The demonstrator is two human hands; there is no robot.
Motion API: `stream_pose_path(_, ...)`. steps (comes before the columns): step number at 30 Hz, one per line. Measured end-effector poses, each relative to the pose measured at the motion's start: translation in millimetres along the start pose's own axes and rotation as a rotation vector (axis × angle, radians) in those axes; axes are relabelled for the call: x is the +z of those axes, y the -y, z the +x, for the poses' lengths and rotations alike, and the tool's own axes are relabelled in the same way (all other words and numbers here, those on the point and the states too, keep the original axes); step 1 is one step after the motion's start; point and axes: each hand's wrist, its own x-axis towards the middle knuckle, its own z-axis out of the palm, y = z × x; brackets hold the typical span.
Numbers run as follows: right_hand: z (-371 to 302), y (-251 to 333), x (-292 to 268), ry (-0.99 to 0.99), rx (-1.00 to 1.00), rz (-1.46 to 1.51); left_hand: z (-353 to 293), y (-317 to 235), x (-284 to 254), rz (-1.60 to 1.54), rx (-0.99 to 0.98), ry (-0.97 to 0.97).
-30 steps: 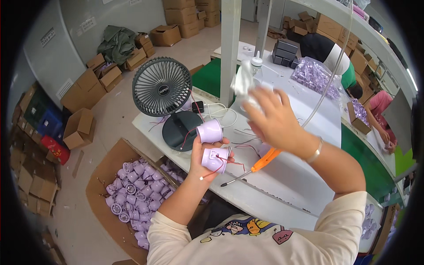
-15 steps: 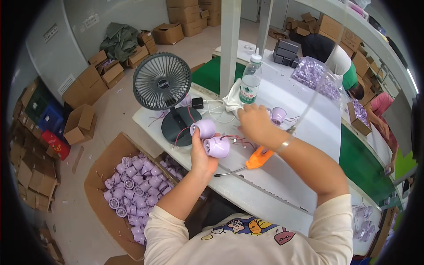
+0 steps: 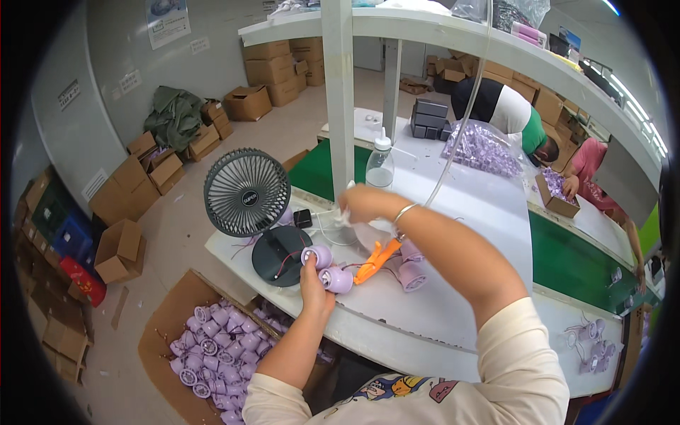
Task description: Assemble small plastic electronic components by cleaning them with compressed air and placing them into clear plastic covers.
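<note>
My left hand [image 3: 315, 292] is closed around two lilac cup-shaped plastic housings, an upper housing [image 3: 316, 262] and a lower housing [image 3: 336, 280], with thin red wires trailing off. Over the table, my right hand [image 3: 363, 203] is closed on a white cloth [image 3: 345, 217], partly smeared by motion. Below my right forearm, an orange air blow gun [image 3: 375, 262] hangs beside the lower housing. Another lilac housing [image 3: 411, 276] lies on the table to its right. A clear bottle [image 3: 380, 166] with a pointed white nozzle stands beyond my right hand.
A dark desk fan [image 3: 248, 193] stands left of my hands. Below it, a cardboard box [image 3: 161, 333] holds many lilac housings. A white post [image 3: 338, 92] and a clear hose [image 3: 460, 138] rise over the table. Two people work at the far right near a bag of purple parts [image 3: 485, 150].
My view has shifted. My right hand has picked up the white cloth from beside the bottle and moved toward me. My left hand still holds the two housings.
</note>
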Motion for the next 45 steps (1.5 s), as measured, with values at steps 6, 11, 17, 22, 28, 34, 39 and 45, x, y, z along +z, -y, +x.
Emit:
stream_pose_path(6, -46.4, -23.3, -125.7, -0.525, -0.036, 0.573, -8.1, 0.6, 11.4, 0.126, 0.005, -0.011)
stream_pose_path(11, -58.0, -48.3, -121.6, -0.872, 0.119, 0.412, -6.7, -1.0, 7.8, 0.132, 0.010, -0.010)
stream_pose_path(17, -68.1, -63.0, -100.1, -0.846, 0.339, 0.182, -7.0, 1.2, 10.9, 0.142, 0.023, 0.005)
stream_pose_path(22, -70.1, -50.4, -106.0, -0.729, 0.459, 0.362, -8.1, 0.1, 12.4, 0.136, 0.029, 0.005)
stream_pose_path(28, -69.0, -56.4, -103.3, -0.522, 0.446, 0.168, -9.3, 0.0, 10.4, 0.151, 0.046, 0.018)
stream_pose_path(34, -59.8, -64.3, -91.7, -0.799, 0.406, 0.372, -9.3, 0.0, 11.8, 0.160, 0.050, 0.023)
stream_pose_path(39, -51.4, -62.1, -98.7, -1.039, 0.270, 0.319, -6.9, 2.2, 10.0, 0.151, 0.046, 0.031)
stream_pose_path(45, -53.1, -50.4, -98.9, -0.773, 0.209, -0.005, -8.9, 0.8, 10.5, 0.158, 0.043, 0.024)
